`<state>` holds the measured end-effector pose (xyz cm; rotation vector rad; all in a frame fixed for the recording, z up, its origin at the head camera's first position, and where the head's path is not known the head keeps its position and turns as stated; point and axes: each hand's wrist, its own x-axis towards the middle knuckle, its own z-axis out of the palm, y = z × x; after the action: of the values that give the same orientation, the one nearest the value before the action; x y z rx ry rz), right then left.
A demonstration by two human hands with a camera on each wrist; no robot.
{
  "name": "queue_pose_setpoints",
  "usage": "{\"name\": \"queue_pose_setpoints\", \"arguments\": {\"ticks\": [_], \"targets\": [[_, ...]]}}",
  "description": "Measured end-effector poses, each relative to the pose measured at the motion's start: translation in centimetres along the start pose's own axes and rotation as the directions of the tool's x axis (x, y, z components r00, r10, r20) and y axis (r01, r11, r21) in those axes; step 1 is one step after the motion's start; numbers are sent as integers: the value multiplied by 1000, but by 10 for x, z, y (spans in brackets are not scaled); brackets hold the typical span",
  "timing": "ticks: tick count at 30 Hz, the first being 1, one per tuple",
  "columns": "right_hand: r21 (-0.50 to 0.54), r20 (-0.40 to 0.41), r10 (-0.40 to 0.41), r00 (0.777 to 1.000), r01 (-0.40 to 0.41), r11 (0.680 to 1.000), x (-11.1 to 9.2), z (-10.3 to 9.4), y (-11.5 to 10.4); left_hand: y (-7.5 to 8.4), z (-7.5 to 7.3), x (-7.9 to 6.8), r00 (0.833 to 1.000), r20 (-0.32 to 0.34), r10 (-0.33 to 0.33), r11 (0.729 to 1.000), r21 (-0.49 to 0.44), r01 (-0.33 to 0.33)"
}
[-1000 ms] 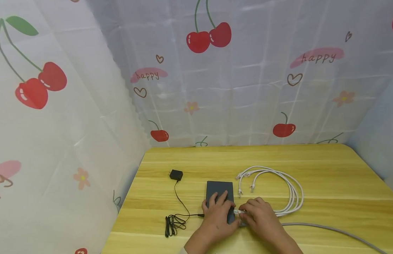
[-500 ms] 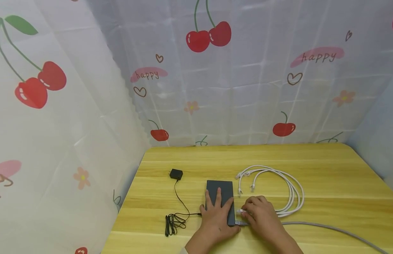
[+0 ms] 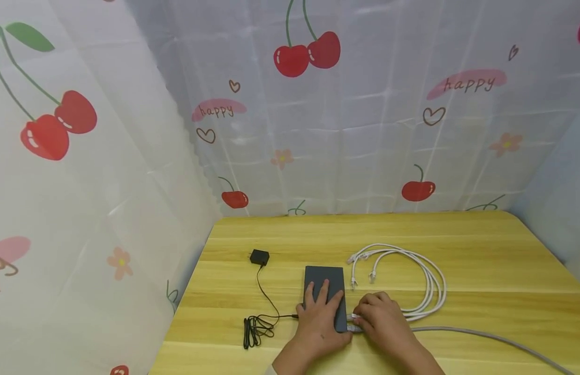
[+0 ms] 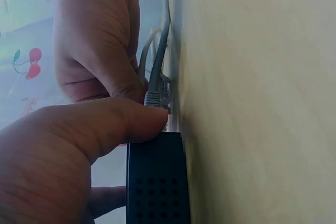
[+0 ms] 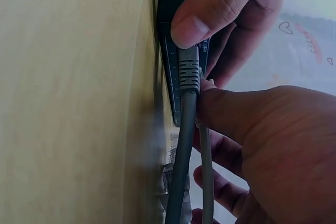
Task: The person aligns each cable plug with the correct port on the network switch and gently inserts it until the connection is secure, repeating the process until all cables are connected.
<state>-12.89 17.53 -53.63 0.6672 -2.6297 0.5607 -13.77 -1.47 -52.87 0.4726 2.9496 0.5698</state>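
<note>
A dark network switch (image 3: 335,277) lies flat on the table. My left hand (image 3: 318,323) rests on it with spread, mostly straight fingers. The thumb (image 4: 142,121) presses at the near corner, by the grey network cable's plug (image 5: 189,69). That plug sits at the switch's port side. My right hand (image 3: 383,320) pinches the plug of a white network cable (image 5: 207,166) between thumb and fingers, just beside the grey one. In the head view the white plug (image 3: 352,316) is at the switch's right side. Whether its tip is inside a port cannot be seen.
A black power adapter (image 3: 259,257) lies at the back left, its bundled cord (image 3: 257,330) running to the switch's left side. White cables (image 3: 432,276) with several loose plugs curve behind the right hand. The grey cable (image 3: 491,337) trails off to the right.
My left fingers have spread and straightened on the switch. The right hand has drawn the white plug slightly away from the switch, then brought it back, a little nearer the grey plug.
</note>
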Motion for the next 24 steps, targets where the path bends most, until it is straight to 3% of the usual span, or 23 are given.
{"name": "queue_pose_setpoints", "arguments": {"ticks": [4,15,24], "targets": [[-1,8,5,1000,-5,1000,0,-1,-1,0,-1,0,1000,-7,18,1000,-11,-18],[2,68,136,988,-136,991,3,-5,-5,0,-1,-1,998,-33,59,996,-61,-61],[43,58,114,992,-116,992,1,-6,-3,-2,-1,-1,997,-29,65,993,-99,-67]]}}
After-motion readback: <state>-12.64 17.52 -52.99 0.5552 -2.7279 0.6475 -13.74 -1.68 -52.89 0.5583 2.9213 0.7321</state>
